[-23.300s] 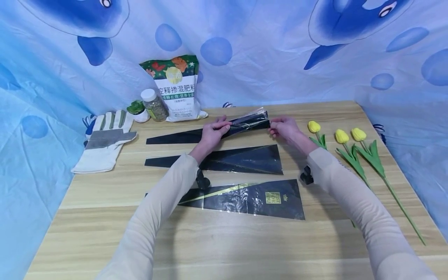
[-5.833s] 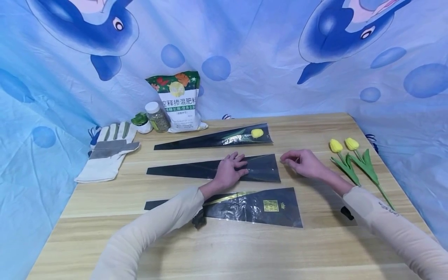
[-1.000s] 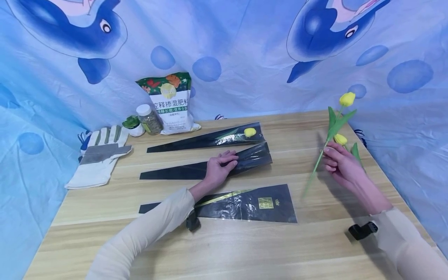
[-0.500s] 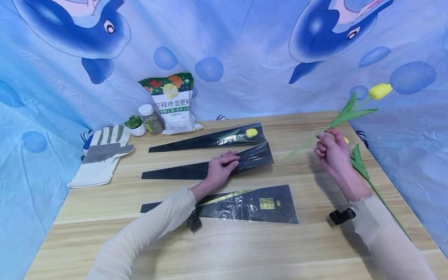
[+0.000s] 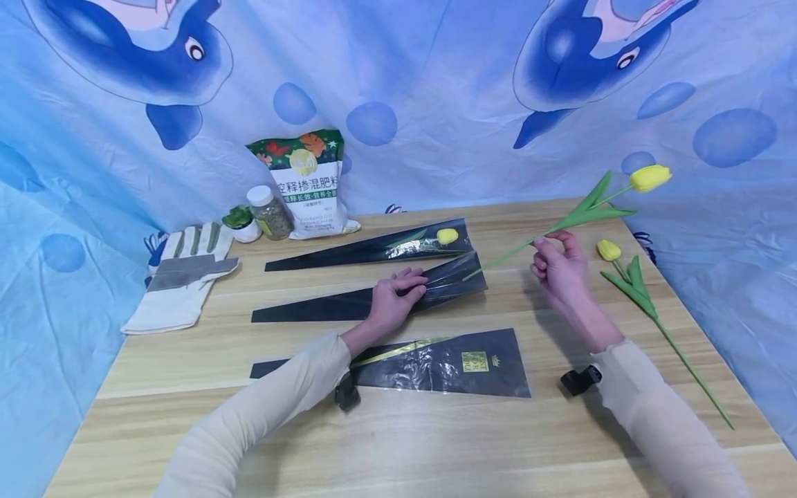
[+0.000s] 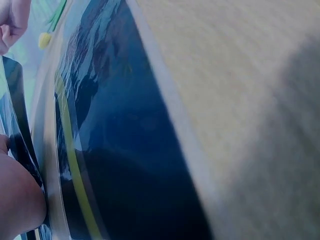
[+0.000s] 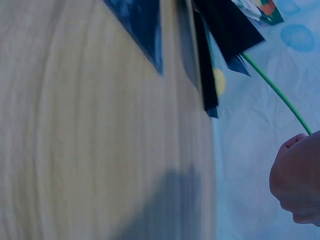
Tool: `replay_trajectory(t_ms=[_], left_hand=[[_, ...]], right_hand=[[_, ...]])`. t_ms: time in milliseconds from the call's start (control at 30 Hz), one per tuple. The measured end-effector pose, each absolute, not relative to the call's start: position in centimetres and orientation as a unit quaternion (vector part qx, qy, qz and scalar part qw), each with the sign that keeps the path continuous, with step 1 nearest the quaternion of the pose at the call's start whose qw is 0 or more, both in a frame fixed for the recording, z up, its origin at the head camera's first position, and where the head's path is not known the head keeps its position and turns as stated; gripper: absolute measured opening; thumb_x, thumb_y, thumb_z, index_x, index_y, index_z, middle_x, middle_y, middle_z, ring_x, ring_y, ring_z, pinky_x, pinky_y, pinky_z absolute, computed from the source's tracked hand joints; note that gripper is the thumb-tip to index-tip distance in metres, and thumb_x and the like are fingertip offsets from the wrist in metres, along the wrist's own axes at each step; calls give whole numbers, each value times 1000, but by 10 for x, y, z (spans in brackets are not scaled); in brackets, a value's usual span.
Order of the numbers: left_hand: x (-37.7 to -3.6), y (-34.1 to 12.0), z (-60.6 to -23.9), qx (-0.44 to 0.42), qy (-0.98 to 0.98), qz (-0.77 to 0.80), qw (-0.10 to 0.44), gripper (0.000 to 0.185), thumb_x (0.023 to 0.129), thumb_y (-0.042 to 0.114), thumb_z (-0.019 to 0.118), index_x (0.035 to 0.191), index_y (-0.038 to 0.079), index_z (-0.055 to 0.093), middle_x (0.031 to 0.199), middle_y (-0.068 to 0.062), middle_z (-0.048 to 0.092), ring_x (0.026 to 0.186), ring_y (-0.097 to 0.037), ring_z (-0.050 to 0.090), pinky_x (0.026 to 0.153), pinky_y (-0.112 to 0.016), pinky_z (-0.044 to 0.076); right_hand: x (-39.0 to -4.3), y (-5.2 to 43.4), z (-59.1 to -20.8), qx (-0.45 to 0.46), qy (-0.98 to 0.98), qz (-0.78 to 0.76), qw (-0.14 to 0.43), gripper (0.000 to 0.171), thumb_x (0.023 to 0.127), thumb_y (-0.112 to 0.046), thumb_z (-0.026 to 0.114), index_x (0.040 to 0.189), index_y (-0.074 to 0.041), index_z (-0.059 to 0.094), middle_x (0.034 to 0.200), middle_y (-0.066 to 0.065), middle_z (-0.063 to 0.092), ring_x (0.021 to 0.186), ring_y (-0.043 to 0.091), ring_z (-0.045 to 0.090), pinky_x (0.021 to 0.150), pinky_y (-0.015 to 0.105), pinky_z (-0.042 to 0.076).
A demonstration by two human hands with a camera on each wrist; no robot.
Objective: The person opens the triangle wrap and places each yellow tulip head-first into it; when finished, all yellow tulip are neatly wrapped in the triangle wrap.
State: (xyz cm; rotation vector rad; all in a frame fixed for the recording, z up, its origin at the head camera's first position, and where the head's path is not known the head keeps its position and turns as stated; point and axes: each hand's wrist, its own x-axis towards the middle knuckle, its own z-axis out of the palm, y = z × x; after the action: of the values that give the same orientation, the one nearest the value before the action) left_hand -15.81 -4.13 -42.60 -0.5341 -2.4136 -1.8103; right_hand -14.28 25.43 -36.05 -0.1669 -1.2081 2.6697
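Tulip (image 5: pixel 649 178) in the right hand (image 5: pixel 556 266): the fingers pinch its green stem partway down, the yellow bloom is raised up and to the right, and the cut end points down-left at the wide mouth of the middle sleeve (image 5: pixel 367 299). The stem tip sits right at that opening; whether it is inside yet cannot be told. The right wrist view shows the same stem (image 7: pixel 277 92) running from the hand toward the dark sleeve edges.

The left hand (image 5: pixel 394 299) grips the middle sleeve about midway along, fingers curled over its top edge and bunching the film so the mouth lifts off the table (image 5: pixel 398 443).

As for progress, it looks about one third done. The far sleeve (image 5: pixel 373 247) already has a tulip in it, its yellow head (image 5: pixel 445 236) showing near the wide end. The middle sleeve is being loaded now. The near sleeve (image 5: pixel 429 361), the one with a gold label, lies flat with nothing in it, and one more tulip (image 5: pixel 629 280) lies loose on the table to the right of the right hand.

At the back left stand a fertiliser bag (image 5: pixel 309 183), a jar (image 5: pixel 268 212) and a small plant pot (image 5: pixel 239 223), with a work glove (image 5: pixel 177 277) lying beside them.
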Motion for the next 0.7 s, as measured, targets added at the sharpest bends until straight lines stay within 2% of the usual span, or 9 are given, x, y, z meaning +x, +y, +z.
replay_trajectory(t_ms=[133,267,700], left_hand=[[-158,-41,-426,-171,-784,-595,38,16,88,-2,73,105,-4,76,123,-16,67,132,-33,50,118,-48,23],[-158,-40,-425,-169,-781,-599,42,16,89,-2,73,104,-4,76,123,-17,67,132,-35,50,118,-48,23],[-158,-32,-423,-163,-783,-598,61,15,89,-3,72,103,-5,75,123,-20,66,132,-39,49,118,-52,20]], right_hand=[[-144,243,-366,-77,-449,885,99,17,99,7,55,99,-9,46,64,2,57,48,7,36,47,19,21],[-146,234,-372,-99,-489,862,95,16,99,5,56,98,-9,48,67,0,63,48,7,39,44,16,29],[-145,215,-383,-138,-509,847,61,18,96,5,61,98,-11,53,75,-2,69,48,5,42,44,15,32]])
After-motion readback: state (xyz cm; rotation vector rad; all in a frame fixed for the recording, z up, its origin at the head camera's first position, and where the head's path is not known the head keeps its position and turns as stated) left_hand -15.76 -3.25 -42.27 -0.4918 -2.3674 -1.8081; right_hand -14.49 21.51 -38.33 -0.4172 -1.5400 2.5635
